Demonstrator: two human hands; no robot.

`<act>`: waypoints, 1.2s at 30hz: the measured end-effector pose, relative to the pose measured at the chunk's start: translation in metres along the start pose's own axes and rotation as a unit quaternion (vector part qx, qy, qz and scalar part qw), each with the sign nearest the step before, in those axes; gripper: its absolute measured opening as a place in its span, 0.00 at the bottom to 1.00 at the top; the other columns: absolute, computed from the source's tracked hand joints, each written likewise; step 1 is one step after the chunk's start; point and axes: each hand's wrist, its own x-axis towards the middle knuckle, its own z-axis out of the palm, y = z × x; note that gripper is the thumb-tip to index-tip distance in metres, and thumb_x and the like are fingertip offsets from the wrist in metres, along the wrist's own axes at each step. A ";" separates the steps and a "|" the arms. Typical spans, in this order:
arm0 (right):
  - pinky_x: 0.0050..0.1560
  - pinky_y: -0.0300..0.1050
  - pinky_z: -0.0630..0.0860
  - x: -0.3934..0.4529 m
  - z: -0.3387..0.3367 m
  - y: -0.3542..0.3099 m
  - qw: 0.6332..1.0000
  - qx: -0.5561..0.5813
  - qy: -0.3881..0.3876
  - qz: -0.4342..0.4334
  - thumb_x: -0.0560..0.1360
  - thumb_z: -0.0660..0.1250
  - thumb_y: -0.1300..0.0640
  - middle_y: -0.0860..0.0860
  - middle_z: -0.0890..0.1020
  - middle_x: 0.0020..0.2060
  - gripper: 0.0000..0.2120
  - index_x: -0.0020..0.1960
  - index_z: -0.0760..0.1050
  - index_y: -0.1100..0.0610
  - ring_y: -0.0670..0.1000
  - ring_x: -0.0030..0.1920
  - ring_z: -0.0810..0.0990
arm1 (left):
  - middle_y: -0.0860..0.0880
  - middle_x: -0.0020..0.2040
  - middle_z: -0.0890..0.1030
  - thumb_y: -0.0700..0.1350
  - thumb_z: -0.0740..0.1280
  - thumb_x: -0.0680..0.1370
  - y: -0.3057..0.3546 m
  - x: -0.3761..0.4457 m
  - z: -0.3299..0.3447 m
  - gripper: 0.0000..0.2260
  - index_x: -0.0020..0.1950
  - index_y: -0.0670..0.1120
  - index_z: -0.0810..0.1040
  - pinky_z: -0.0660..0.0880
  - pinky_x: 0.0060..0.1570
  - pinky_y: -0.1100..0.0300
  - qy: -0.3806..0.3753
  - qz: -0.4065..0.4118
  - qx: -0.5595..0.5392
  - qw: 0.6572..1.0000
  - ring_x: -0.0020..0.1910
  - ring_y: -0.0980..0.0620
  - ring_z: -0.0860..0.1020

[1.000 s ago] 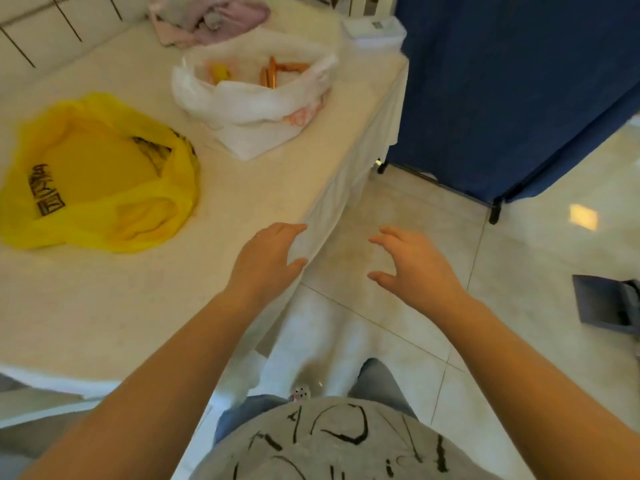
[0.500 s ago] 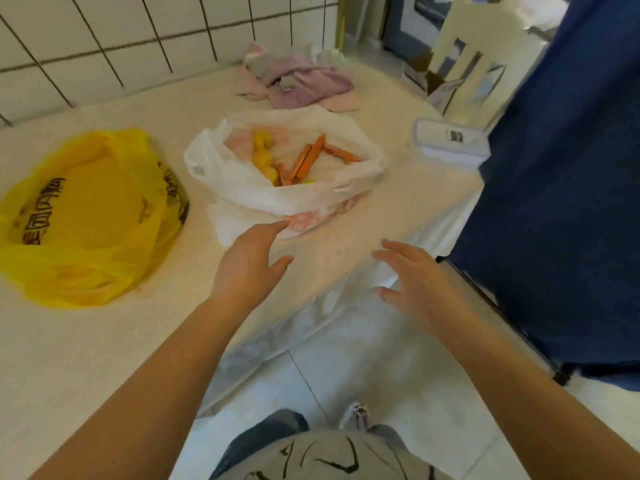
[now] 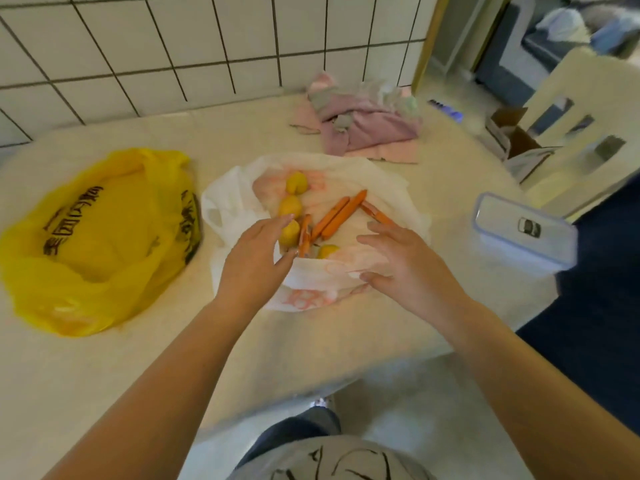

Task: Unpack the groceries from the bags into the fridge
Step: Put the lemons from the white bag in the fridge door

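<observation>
A white plastic bag [image 3: 381, 181] lies open on the pale table [image 3: 311, 334], holding several yellow fruits [image 3: 296, 182] and several orange sausages [image 3: 341, 213]. My left hand [image 3: 254, 263] hovers over the bag's near left rim, fingers loosely spread, fingertips close to a yellow fruit [image 3: 289, 233]. My right hand [image 3: 405, 261] hangs over the bag's near right side, fingers spread and holding nothing. A yellow plastic bag [image 3: 90, 237] with black print lies flat to the left.
A clear lidded container [image 3: 523, 230] sits at the table's right edge. Pink and purple cloths [image 3: 363, 126] lie at the back by the tiled wall [image 3: 173, 46]. A cardboard box [image 3: 512, 140] and a blue curtain [image 3: 602, 306] are on the right.
My view swung up from the floor to the table. Both hands moved forward from the table edge to over the white bag.
</observation>
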 end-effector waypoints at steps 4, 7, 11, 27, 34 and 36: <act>0.67 0.51 0.66 0.043 -0.009 0.020 1.000 -0.011 -0.010 -0.002 0.70 0.73 0.55 0.49 0.68 0.70 0.26 0.67 0.72 0.51 0.53 0.69 0.66 | 0.50 0.65 0.74 0.45 0.67 0.76 -0.006 0.050 0.007 0.22 0.70 0.50 0.68 0.66 0.58 0.60 0.017 -0.007 -0.030 0.999 0.64 0.50 0.71; 0.67 0.48 0.64 0.077 -0.008 0.028 1.000 -0.013 -0.020 -0.016 0.70 0.73 0.55 0.48 0.69 0.69 0.26 0.67 0.71 0.50 0.53 0.68 0.67 | 0.49 0.64 0.74 0.44 0.67 0.75 -0.017 0.078 0.012 0.23 0.70 0.49 0.68 0.67 0.56 0.60 0.006 -0.017 -0.045 0.999 0.63 0.51 0.72; 0.69 0.42 0.56 0.121 0.005 0.029 0.991 -0.038 -0.114 -0.064 0.73 0.69 0.52 0.44 0.63 0.72 0.26 0.70 0.67 0.48 0.49 0.71 0.60 | 0.49 0.65 0.74 0.44 0.68 0.76 -0.036 0.092 0.030 0.24 0.71 0.49 0.67 0.68 0.59 0.59 -0.055 -0.053 -0.056 0.996 0.64 0.52 0.72; 0.67 0.53 0.65 0.267 0.113 0.038 0.936 -0.040 -0.260 -0.236 0.76 0.64 0.51 0.47 0.59 0.74 0.29 0.74 0.56 0.44 0.53 0.72 0.60 | 0.55 0.70 0.69 0.55 0.66 0.75 -0.071 0.089 0.076 0.26 0.71 0.55 0.65 0.60 0.67 0.53 -0.147 -0.183 0.072 0.969 0.67 0.51 0.70; 0.66 0.50 0.63 0.276 0.130 0.048 0.928 -0.047 -0.258 -0.264 0.73 0.68 0.52 0.49 0.66 0.71 0.30 0.73 0.62 0.47 0.53 0.70 0.63 | 0.51 0.67 0.74 0.59 0.65 0.72 -0.075 0.091 0.087 0.28 0.70 0.52 0.68 0.62 0.66 0.47 -0.133 -0.171 0.054 0.975 0.64 0.47 0.73; 0.65 0.48 0.63 0.276 0.129 0.047 0.933 -0.039 -0.241 -0.263 0.72 0.69 0.53 0.50 0.69 0.69 0.29 0.71 0.64 0.48 0.54 0.69 0.65 | 0.50 0.64 0.76 0.59 0.64 0.70 -0.075 0.091 0.088 0.28 0.68 0.51 0.71 0.64 0.64 0.48 -0.124 -0.171 0.044 0.976 0.62 0.46 0.75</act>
